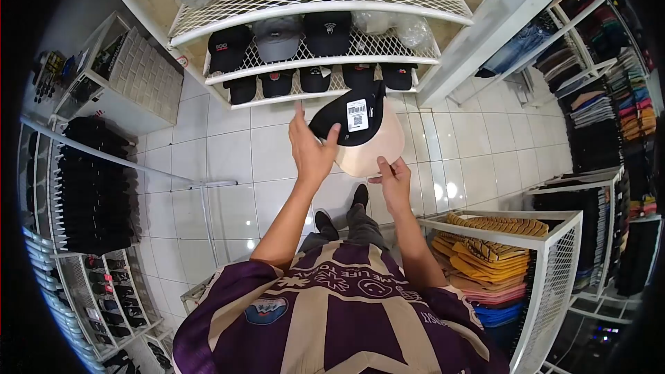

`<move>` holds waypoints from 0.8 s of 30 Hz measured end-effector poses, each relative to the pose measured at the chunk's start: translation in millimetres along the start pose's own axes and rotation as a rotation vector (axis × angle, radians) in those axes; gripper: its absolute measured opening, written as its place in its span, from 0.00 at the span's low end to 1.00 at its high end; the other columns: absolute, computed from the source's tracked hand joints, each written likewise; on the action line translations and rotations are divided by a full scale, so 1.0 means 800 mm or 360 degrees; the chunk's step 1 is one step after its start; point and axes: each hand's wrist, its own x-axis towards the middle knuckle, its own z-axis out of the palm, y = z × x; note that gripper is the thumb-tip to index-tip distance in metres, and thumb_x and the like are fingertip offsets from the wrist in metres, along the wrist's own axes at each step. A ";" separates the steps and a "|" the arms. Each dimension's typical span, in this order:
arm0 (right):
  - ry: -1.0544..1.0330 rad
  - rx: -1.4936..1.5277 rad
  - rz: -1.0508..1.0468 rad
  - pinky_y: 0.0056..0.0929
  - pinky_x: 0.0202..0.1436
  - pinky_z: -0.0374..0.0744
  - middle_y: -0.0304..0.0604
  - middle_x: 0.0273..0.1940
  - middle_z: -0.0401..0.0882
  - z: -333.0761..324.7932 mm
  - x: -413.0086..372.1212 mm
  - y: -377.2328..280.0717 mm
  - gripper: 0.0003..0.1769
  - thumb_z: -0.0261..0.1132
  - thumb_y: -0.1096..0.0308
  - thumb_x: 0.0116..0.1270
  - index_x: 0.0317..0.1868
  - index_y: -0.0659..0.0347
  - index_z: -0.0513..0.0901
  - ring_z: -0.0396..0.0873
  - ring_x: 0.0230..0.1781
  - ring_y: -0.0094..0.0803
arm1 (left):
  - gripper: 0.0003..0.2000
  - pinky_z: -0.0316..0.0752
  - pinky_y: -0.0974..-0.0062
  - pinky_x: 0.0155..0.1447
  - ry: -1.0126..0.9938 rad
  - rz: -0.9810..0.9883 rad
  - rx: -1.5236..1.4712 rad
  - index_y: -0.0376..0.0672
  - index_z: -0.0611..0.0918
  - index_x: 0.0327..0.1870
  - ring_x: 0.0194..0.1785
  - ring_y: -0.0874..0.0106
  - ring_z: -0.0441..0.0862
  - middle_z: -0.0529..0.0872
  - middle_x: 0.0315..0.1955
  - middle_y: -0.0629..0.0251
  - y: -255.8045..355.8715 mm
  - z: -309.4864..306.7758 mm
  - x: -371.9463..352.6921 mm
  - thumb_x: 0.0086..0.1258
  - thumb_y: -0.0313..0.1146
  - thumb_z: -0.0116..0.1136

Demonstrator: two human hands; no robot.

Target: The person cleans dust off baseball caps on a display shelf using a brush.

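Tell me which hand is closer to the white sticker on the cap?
Left. The left hand holds the cap with its thumb right beside the white sticker. The right hand is lower, gripping the beige bottom edge, away from the sticker.

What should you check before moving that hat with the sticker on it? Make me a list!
1. The left hand holds the cap by its black brim: ok, thumb in front, fingers behind.
2. The right hand is on the cap's pale lower edge: ok, fingers pinch it.
3. The tag can be seen: ok, the white barcode label faces the camera.
4. A free gap among the black caps on the lower shelf: cannot tell, the row looks packed.
5. The cap's shape is unharmed: cannot tell, part of it is hidden behind the brim and the hands.
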 end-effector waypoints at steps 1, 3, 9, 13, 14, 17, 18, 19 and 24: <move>0.0001 -0.0077 -0.0011 0.25 0.33 0.86 0.40 0.43 0.85 -0.005 0.001 -0.001 0.15 0.63 0.67 0.77 0.60 0.63 0.80 0.82 0.36 0.22 | 0.31 0.75 0.61 0.59 0.0207 0.0661 0.0428 0.32 0.72 0.66 0.50 0.50 0.82 0.83 0.52 0.48 0.005 -0.002 0.002 0.66 0.37 0.70; -0.0065 -0.0189 -0.0043 0.24 0.32 0.85 0.39 0.42 0.85 -0.013 -0.003 0.000 0.15 0.62 0.67 0.77 0.60 0.64 0.80 0.82 0.34 0.22 | 0.34 0.77 0.57 0.57 -0.0434 0.0583 0.0241 0.33 0.72 0.68 0.49 0.45 0.83 0.84 0.49 0.47 0.008 0.003 0.006 0.66 0.44 0.70; -0.0236 -0.0346 -0.0050 0.21 0.28 0.81 0.39 0.41 0.86 -0.017 -0.005 -0.006 0.15 0.62 0.68 0.77 0.59 0.63 0.80 0.81 0.33 0.21 | 0.37 0.78 0.72 0.44 -0.0922 -0.0197 -0.0237 0.33 0.71 0.67 0.35 0.71 0.82 0.84 0.32 0.62 -0.008 0.038 0.007 0.65 0.48 0.72; -0.0192 -0.0334 -0.0055 0.20 0.27 0.78 0.38 0.40 0.86 -0.030 -0.005 -0.010 0.14 0.61 0.68 0.77 0.59 0.63 0.80 0.81 0.32 0.20 | 0.17 0.73 0.77 0.35 -0.0927 -0.0322 -0.0463 0.35 0.81 0.54 0.27 0.79 0.75 0.81 0.26 0.70 -0.023 0.009 0.057 0.65 0.27 0.66; -0.0194 -0.0331 -0.0052 0.20 0.27 0.78 0.38 0.40 0.86 -0.036 -0.006 -0.009 0.14 0.61 0.68 0.77 0.59 0.63 0.80 0.81 0.32 0.20 | 0.17 0.76 0.71 0.38 -0.0734 0.0112 -0.0126 0.36 0.83 0.55 0.29 0.72 0.80 0.85 0.26 0.64 -0.041 0.000 0.081 0.64 0.26 0.65; -0.0259 -0.0358 -0.0011 0.21 0.28 0.78 0.37 0.41 0.87 -0.054 -0.002 -0.012 0.14 0.62 0.66 0.77 0.58 0.62 0.80 0.81 0.32 0.20 | 0.23 0.81 0.66 0.45 -0.0292 0.0401 0.0747 0.45 0.84 0.59 0.37 0.61 0.86 0.88 0.41 0.54 -0.015 -0.040 0.133 0.59 0.28 0.68; -0.0276 -0.0360 -0.0013 0.21 0.28 0.78 0.37 0.41 0.87 -0.053 -0.002 -0.011 0.14 0.62 0.66 0.77 0.58 0.62 0.80 0.81 0.32 0.20 | 0.25 0.82 0.67 0.48 -0.0149 0.0423 0.0972 0.48 0.84 0.61 0.37 0.66 0.86 0.89 0.42 0.57 0.003 -0.052 0.139 0.59 0.30 0.71; -0.0280 -0.0279 0.0007 0.22 0.28 0.80 0.38 0.41 0.87 -0.051 -0.002 -0.011 0.14 0.62 0.66 0.77 0.58 0.62 0.80 0.81 0.32 0.20 | 0.25 0.82 0.67 0.48 -0.0132 0.0419 0.0978 0.48 0.84 0.61 0.37 0.66 0.86 0.89 0.42 0.57 0.009 -0.061 0.140 0.59 0.30 0.71; -0.0210 -0.0107 -0.0002 0.23 0.29 0.82 0.39 0.41 0.86 -0.033 0.008 -0.029 0.14 0.61 0.67 0.77 0.58 0.63 0.80 0.82 0.32 0.22 | 0.45 0.76 0.62 0.64 -0.0588 0.0485 0.0211 0.43 0.72 0.74 0.62 0.57 0.80 0.82 0.58 0.48 0.003 -0.082 0.129 0.51 0.41 0.80</move>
